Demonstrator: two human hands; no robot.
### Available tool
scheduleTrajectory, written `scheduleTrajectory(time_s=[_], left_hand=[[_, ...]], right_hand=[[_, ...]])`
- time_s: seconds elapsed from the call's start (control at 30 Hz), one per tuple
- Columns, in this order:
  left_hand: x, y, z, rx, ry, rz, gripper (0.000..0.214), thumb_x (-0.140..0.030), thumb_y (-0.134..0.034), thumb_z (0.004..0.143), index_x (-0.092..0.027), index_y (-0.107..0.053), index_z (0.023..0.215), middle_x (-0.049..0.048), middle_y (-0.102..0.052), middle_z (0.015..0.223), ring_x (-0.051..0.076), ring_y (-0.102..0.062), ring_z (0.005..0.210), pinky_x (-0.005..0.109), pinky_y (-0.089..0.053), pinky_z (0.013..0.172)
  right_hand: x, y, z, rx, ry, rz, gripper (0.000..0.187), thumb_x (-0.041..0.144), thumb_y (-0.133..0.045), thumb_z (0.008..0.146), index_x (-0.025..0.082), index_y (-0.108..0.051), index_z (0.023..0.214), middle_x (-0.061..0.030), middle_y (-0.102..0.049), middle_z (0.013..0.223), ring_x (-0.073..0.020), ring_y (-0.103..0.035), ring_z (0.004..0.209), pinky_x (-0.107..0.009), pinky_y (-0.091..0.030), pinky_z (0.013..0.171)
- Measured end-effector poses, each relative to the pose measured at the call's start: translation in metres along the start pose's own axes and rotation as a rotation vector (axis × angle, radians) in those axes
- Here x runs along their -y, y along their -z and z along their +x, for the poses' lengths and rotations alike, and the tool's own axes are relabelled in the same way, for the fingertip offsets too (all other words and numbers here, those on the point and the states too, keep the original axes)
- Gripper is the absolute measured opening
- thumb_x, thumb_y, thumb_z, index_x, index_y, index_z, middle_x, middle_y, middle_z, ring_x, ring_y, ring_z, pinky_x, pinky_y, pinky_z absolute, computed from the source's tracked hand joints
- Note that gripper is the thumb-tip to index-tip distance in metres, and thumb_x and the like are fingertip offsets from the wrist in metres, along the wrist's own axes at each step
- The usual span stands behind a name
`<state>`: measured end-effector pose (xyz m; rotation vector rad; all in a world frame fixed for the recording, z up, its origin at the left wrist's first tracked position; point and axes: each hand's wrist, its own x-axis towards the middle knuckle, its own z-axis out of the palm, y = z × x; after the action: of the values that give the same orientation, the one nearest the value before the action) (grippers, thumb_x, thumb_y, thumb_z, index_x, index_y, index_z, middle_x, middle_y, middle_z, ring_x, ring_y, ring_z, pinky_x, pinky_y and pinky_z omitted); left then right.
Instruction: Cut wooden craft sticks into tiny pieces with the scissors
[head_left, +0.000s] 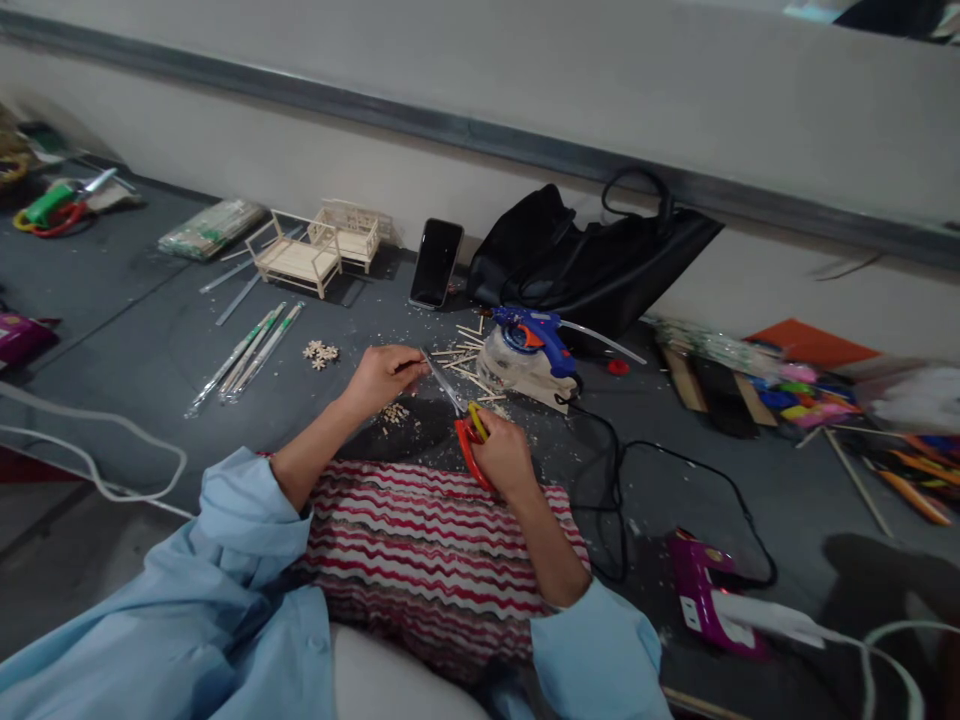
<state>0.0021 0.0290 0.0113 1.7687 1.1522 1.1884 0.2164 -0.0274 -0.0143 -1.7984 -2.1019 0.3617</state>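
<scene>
My right hand point(507, 457) is closed round the red and yellow handles of a pair of scissors point(447, 384). The blades point up and to the left, and their tips reach the fingertips of my left hand point(384, 381). Those fingers are pinched together; whatever is between them is too small to make out. Below the blades lies a small pile of cut wooden bits point(396, 414). Thin wooden sticks point(463, 362) are scattered just beyond the scissors. A snowflake-like cluster of wooden pieces point(321, 354) rests left of my left hand.
Behind stand miniature wooden furniture pieces point(298, 258), a phone point(436, 262) and a black bag point(577, 262). A blue glue gun point(541, 334) lies on a clear container, its black cord running right to a purple device point(705, 590). Wrapped sticks point(251, 350) lie left. A striped cloth point(427, 540) covers my lap.
</scene>
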Motion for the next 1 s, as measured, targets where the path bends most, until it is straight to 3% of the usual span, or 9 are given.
scheduleTrajectory(time_s=[0.23, 0.37, 0.47, 0.67, 1.0], left_hand=[[0.001, -0.002, 0.002, 0.106, 0.112, -0.219, 0.022, -0.034, -0.06, 0.08, -0.017, -0.065, 0.068, 0.0016, -0.063, 0.055, 0.013, -0.06, 0.05, 0.022, -0.046, 0.054], [0.001, -0.003, 0.0, 0.047, 0.127, -0.234, 0.022, -0.036, -0.065, 0.077, -0.016, -0.068, 0.071, 0.0013, -0.064, 0.056, 0.012, -0.058, 0.047, 0.021, -0.045, 0.05], [-0.003, -0.004, -0.002, 0.009, 0.062, -0.215, 0.022, -0.035, -0.066, 0.078, -0.015, -0.069, 0.07, 0.0015, -0.064, 0.057, 0.011, -0.057, 0.046, 0.021, -0.044, 0.048], [-0.005, -0.007, -0.005, 0.048, -0.147, -0.071, 0.019, -0.026, -0.062, 0.082, -0.014, -0.07, 0.07, 0.0008, -0.065, 0.058, 0.009, -0.058, 0.049, 0.018, -0.044, 0.051], [-0.003, -0.01, -0.007, 0.016, -0.351, 0.093, 0.018, -0.012, -0.056, 0.081, -0.015, -0.07, 0.07, -0.0012, -0.065, 0.058, 0.006, -0.056, 0.048, 0.015, -0.042, 0.05]], right_hand=[[0.004, 0.003, -0.002, -0.008, -0.029, -0.005, 0.017, 0.033, -0.052, 0.083, 0.021, -0.064, 0.085, -0.0048, -0.07, 0.078, -0.0171, -0.062, 0.068, -0.025, -0.039, 0.064], [0.011, 0.007, -0.004, 0.021, -0.093, 0.022, 0.016, 0.032, -0.053, 0.082, 0.021, -0.061, 0.09, -0.0043, -0.071, 0.084, -0.0167, -0.063, 0.071, -0.024, -0.038, 0.063], [0.013, 0.009, -0.004, 0.033, -0.111, 0.066, 0.014, 0.029, -0.054, 0.081, 0.022, -0.059, 0.092, -0.0024, -0.07, 0.083, -0.0159, -0.062, 0.071, -0.024, -0.038, 0.063], [0.011, 0.007, -0.004, 0.033, -0.078, 0.13, 0.017, 0.023, -0.056, 0.076, 0.022, -0.056, 0.093, -0.0019, -0.067, 0.082, -0.0162, -0.061, 0.071, -0.024, -0.038, 0.063], [0.008, 0.003, -0.005, -0.019, 0.02, 0.161, 0.016, 0.02, -0.051, 0.072, 0.022, -0.05, 0.088, -0.0016, -0.058, 0.077, -0.0173, -0.054, 0.071, -0.027, -0.04, 0.064]])
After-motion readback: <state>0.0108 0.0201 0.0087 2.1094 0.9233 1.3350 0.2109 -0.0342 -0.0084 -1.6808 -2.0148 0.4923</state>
